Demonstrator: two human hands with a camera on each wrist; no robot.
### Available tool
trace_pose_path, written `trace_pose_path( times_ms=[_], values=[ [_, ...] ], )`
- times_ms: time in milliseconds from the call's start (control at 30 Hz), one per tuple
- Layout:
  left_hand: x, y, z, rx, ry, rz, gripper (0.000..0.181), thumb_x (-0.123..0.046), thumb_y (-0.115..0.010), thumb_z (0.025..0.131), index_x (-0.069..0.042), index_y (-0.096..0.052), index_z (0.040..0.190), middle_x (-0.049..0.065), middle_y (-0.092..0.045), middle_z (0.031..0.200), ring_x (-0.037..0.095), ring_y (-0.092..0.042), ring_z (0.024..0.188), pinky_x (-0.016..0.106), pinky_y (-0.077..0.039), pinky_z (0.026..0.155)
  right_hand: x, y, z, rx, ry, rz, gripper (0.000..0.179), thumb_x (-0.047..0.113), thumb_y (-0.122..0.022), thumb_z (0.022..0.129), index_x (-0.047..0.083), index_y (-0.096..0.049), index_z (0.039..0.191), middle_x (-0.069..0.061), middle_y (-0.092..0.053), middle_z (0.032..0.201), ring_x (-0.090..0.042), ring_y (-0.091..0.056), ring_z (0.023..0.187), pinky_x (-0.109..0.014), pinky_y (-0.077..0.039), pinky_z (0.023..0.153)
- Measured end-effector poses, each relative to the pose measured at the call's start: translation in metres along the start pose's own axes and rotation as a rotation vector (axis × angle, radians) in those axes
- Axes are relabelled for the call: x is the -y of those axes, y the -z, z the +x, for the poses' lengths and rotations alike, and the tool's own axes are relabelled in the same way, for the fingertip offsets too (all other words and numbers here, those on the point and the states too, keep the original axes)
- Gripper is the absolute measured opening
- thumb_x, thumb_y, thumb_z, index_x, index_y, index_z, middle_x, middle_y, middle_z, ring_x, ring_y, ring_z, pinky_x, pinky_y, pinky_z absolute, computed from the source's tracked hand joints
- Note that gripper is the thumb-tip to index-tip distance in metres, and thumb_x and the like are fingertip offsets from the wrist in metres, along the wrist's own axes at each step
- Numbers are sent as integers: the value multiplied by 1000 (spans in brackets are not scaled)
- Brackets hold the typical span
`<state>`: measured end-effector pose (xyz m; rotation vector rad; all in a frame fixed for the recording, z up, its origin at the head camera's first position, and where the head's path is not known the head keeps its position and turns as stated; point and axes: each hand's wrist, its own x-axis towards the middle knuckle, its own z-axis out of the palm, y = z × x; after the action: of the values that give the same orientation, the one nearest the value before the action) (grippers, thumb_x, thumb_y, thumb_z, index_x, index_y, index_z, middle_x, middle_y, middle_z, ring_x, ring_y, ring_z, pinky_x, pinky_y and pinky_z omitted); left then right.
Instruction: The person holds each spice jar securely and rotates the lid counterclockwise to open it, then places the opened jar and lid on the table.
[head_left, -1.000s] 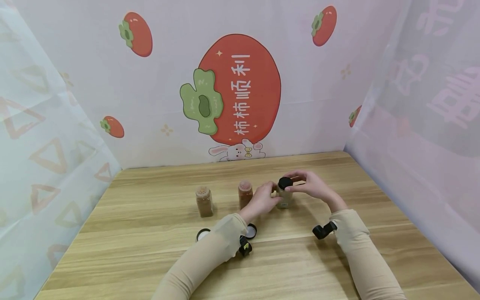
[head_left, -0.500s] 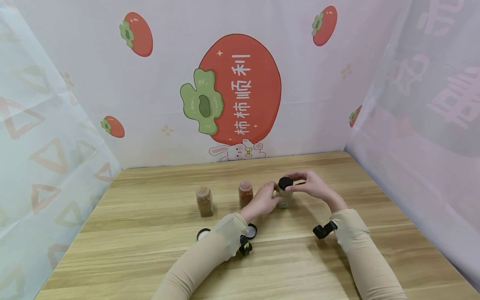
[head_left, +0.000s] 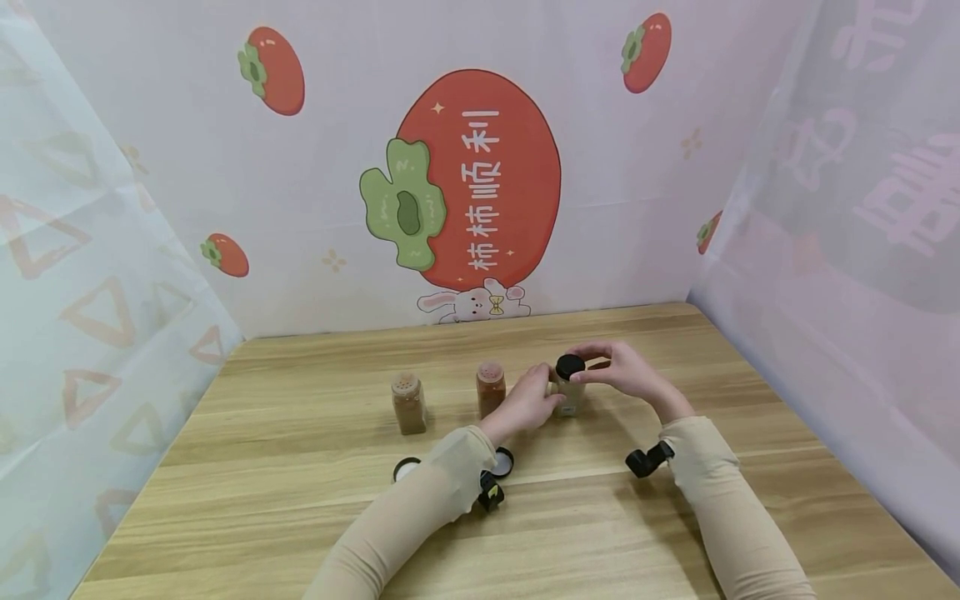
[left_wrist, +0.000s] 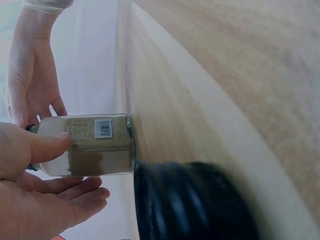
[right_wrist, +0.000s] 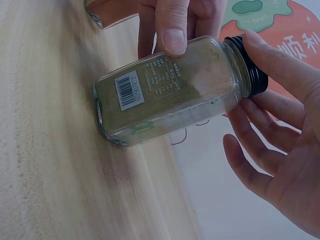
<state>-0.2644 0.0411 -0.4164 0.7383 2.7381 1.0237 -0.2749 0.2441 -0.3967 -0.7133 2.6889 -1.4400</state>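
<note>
A glass spice jar (head_left: 570, 400) of greenish-brown powder stands upright at the right of the wooden table, its black lid (head_left: 570, 366) on top. My left hand (head_left: 527, 400) grips the jar's body from the left, with the thumb across the barcode side in the right wrist view. Thumb and fingers of my right hand (head_left: 624, 372) pinch the lid from the right. Just left of my left hand is a jar of red-brown powder (head_left: 491, 393), its perforated shaker top uncovered and its lower part partly hidden. Further left stands a jar of tan powder (head_left: 409, 410), also with a bare shaker top.
Two black lids lie upside down nearer the front: one lid (head_left: 406, 468) beside the left sleeve, another lid (head_left: 503, 462) by the left wrist, both partly covered by the arm. Printed cloth walls (head_left: 615, 208) enclose the table (head_left: 555, 533) at the back and sides.
</note>
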Motion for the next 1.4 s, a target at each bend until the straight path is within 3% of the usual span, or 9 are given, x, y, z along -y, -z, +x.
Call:
trace_pose_path(
  times_ms=[300, 500, 767, 1067, 1267, 1400],
  values=[
    [1, -1, 0, -2, -6, -6, 33, -22, -59, 94, -4, -51, 121, 8, -55, 118, 17, -54, 108, 31, -48, 91, 0, 1, 2, 25, 40, 14, 42, 16, -75, 81, 0, -63, 119, -18, -65, 115, -33, -59, 110, -33, -55, 87],
    [4, -3, 0, -21, 4, -65, 36, -22, -62, 92, -6, -53, 123, 8, -58, 121, 20, -54, 115, 35, -47, 98, -2, 2, 0, 45, 46, 16, 41, 16, -74, 82, 1, -63, 119, -16, -66, 113, -29, -60, 108, -30, -55, 86],
    [7, -5, 2, -48, 20, -130, 37, -22, -65, 90, -6, -54, 121, 7, -60, 120, 21, -55, 117, 36, -47, 98, 0, 5, -2, 84, 35, 37, 43, 18, -73, 84, 5, -61, 123, -14, -65, 116, -28, -59, 111, -33, -52, 90],
    [9, -6, 2, -59, 53, -203, 37, -22, -69, 88, -8, -56, 120, 6, -61, 121, 22, -54, 120, 37, -46, 100, -2, 7, -2, 122, 18, 87, 44, 18, -71, 85, 7, -60, 126, -13, -64, 121, -31, -56, 116, -24, -52, 86],
    [10, -7, 4, -72, 60, -226, 35, -20, -70, 87, -9, -57, 118, 6, -62, 121, 23, -54, 121, 36, -46, 100, -6, 9, 0, 149, 26, 110, 45, 18, -70, 86, 8, -58, 129, -12, -62, 124, -24, -56, 117, -25, -53, 87],
    [9, -7, 3, -71, 66, -232, 35, -20, -69, 88, -8, -57, 119, 7, -61, 122, 23, -54, 121, 37, -46, 100, -7, 9, 0, 153, 30, 124, 47, 17, -70, 87, 6, -56, 131, -12, -61, 127, -29, -56, 118, -26, -54, 87]
  ],
)
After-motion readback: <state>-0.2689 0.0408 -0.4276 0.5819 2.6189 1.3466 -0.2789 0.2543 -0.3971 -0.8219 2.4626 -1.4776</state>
